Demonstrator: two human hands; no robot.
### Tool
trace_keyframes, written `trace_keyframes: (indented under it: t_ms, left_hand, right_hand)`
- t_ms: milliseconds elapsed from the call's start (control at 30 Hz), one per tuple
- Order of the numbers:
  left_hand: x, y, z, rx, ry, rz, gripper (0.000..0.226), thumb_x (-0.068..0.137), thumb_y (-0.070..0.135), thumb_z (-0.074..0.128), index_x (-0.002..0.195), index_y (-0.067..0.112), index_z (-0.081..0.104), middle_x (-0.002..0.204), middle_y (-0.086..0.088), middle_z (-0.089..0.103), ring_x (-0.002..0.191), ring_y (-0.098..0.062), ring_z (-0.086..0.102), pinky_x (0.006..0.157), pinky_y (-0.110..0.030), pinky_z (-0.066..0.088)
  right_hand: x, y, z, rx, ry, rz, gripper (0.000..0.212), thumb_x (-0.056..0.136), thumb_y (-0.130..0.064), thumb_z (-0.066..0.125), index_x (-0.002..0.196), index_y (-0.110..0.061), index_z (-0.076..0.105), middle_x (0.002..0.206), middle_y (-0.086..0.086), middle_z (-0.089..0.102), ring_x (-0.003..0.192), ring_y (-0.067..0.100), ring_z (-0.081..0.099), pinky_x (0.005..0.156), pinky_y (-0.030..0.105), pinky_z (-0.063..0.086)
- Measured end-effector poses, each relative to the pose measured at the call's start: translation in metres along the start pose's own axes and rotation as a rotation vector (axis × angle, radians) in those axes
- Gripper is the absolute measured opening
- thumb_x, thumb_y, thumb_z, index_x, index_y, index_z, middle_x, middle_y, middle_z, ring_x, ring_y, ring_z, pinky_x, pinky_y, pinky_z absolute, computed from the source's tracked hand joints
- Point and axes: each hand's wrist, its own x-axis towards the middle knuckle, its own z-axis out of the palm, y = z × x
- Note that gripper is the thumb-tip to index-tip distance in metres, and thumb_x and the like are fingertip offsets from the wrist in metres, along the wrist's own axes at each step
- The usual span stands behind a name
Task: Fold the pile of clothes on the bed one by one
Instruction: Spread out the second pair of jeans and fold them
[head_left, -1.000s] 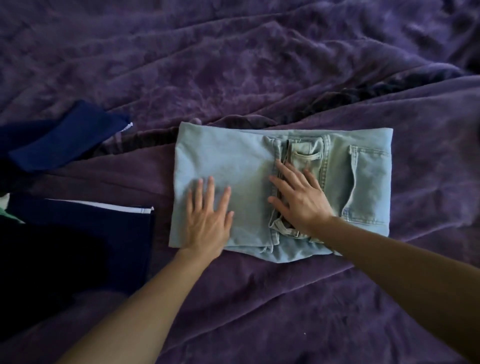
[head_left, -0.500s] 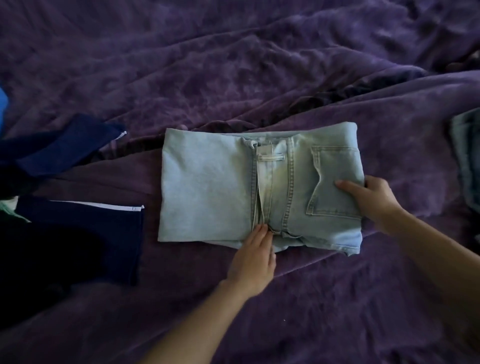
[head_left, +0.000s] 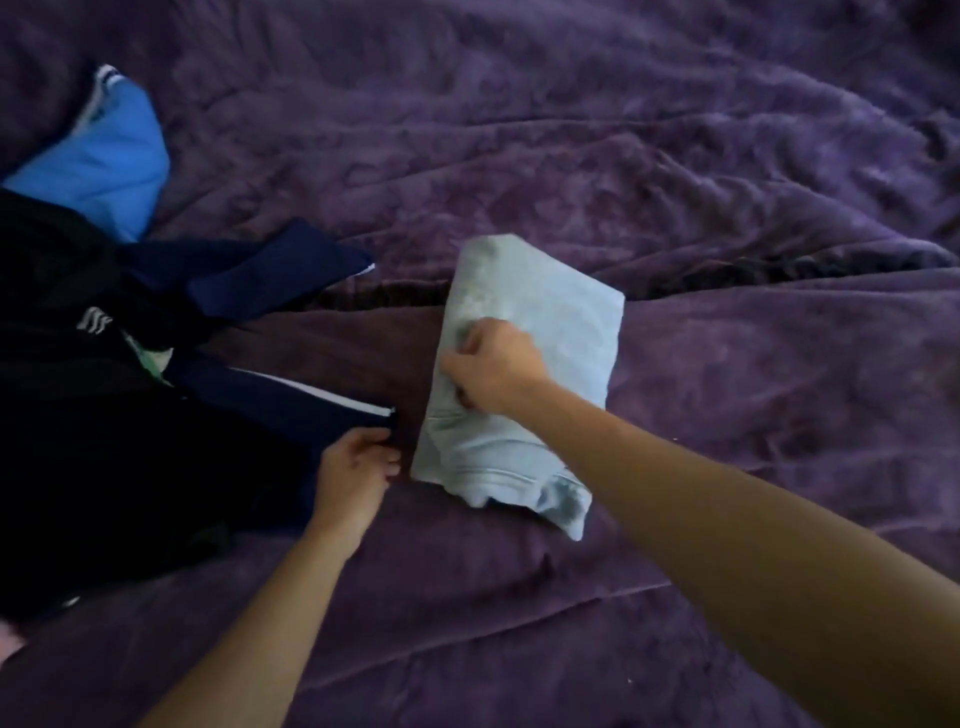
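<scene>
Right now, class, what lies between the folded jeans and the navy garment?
Bare purple blanket; at the near end, the left hand grips the navy garment. Head view.

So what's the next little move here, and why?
Probably the right hand lifts the jeans aside: they look fully folded into a compact bundle, and the left hand pinches the edge of the navy garment beside them, ready to pull it over.

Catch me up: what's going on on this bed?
A person is folding clothes on a crumpled purple blanket. The right hand grips the folded light-blue denim jeans near their left edge. The left hand holds the corner of a navy garment with white trim, part of the dark pile at the left. A bright blue garment lies behind that pile.
</scene>
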Motion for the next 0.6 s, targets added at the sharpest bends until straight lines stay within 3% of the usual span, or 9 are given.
trace_keyframes:
  t_ms: [67, 133, 233, 300, 333, 433, 500, 600]
  left_hand:
    - [0.011, -0.010, -0.022, 0.106, 0.052, 0.008, 0.023, 0.094, 0.002, 0.044, 0.104, 0.010, 0.063, 0.094, -0.012, 0.068, 0.080, -0.021, 0.066, 0.078, -0.037, 0.053]
    - [0.015, -0.012, -0.030, 0.222, 0.075, 0.110, 0.023, 0.095, 0.007, 0.045, 0.108, 0.011, 0.064, 0.102, -0.012, 0.067, 0.091, -0.025, 0.065, 0.087, -0.039, 0.051]
    - [0.014, -0.002, -0.016, 0.385, 0.138, 0.430, 0.028, 0.095, 0.021, 0.048, 0.117, 0.012, 0.063, 0.113, -0.010, 0.061, 0.107, -0.027, 0.058, 0.093, -0.036, 0.045]
    - [0.012, 0.009, 0.010, 0.556, 0.085, 0.613, 0.042, 0.094, 0.035, 0.043, 0.129, 0.018, 0.056, 0.137, -0.013, 0.048, 0.127, -0.031, 0.044, 0.102, -0.042, 0.038]
    - [0.011, 0.012, 0.024, 0.698, 0.039, 0.688, 0.048, 0.094, 0.043, 0.039, 0.137, 0.023, 0.049, 0.149, -0.013, 0.035, 0.136, -0.032, 0.033, 0.106, -0.046, 0.032]
    - [0.019, -0.008, 0.049, 1.073, -0.107, 0.823, 0.061, 0.094, 0.058, 0.021, 0.149, 0.032, 0.024, 0.160, -0.011, 0.007, 0.147, -0.034, 0.005, 0.114, -0.056, 0.020]
    - [0.033, -0.033, 0.046, 1.167, -0.148, 0.841, 0.066, 0.094, 0.062, 0.018, 0.151, 0.029, 0.018, 0.161, -0.012, 0.002, 0.147, -0.034, -0.003, 0.114, -0.057, 0.019]
    - [0.050, -0.053, 0.037, 1.255, -0.195, 0.879, 0.072, 0.093, 0.065, 0.017, 0.153, 0.025, 0.011, 0.160, -0.012, -0.005, 0.147, -0.034, -0.008, 0.117, -0.053, 0.016]
  right_hand:
    - [0.018, -0.005, 0.042, -0.038, -0.145, 0.040, 0.024, 0.086, -0.031, 0.058, 0.099, -0.012, 0.062, 0.099, 0.011, 0.066, 0.098, 0.032, 0.063, 0.081, 0.033, 0.051]
    - [0.023, 0.005, 0.058, -0.013, -0.130, 0.010, 0.013, 0.089, -0.022, 0.056, 0.094, -0.014, 0.064, 0.096, 0.009, 0.067, 0.098, 0.031, 0.064, 0.076, 0.031, 0.049]
    - [0.020, 0.035, 0.041, -0.080, 0.278, -0.210, 0.021, 0.089, -0.020, 0.055, 0.107, -0.017, 0.066, 0.106, 0.007, 0.067, 0.098, 0.027, 0.060, 0.078, 0.035, 0.049]
    - [0.026, 0.059, 0.018, -0.290, 0.511, -0.324, 0.038, 0.086, -0.026, 0.056, 0.124, -0.019, 0.058, 0.129, 0.009, 0.056, 0.119, 0.031, 0.049, 0.091, 0.045, 0.045]
    - [0.035, 0.068, 0.005, -0.392, 0.524, -0.277, 0.049, 0.087, -0.033, 0.055, 0.135, -0.023, 0.049, 0.144, 0.009, 0.043, 0.133, 0.031, 0.037, 0.101, 0.050, 0.038]
    - [0.071, 0.088, -0.018, -0.539, 0.298, -0.013, 0.065, 0.091, -0.063, 0.037, 0.149, -0.040, 0.018, 0.162, 0.001, 0.007, 0.148, 0.026, 0.002, 0.112, 0.059, 0.014]
    - [0.091, 0.097, -0.012, -0.592, 0.167, 0.054, 0.069, 0.088, -0.072, 0.026, 0.149, -0.044, 0.010, 0.162, -0.002, 0.003, 0.148, 0.024, -0.003, 0.113, 0.062, 0.011]
    - [0.105, 0.106, 0.003, -0.630, 0.128, 0.067, 0.071, 0.086, -0.076, 0.021, 0.149, -0.045, 0.008, 0.162, -0.002, 0.005, 0.148, 0.023, -0.003, 0.113, 0.062, 0.011]
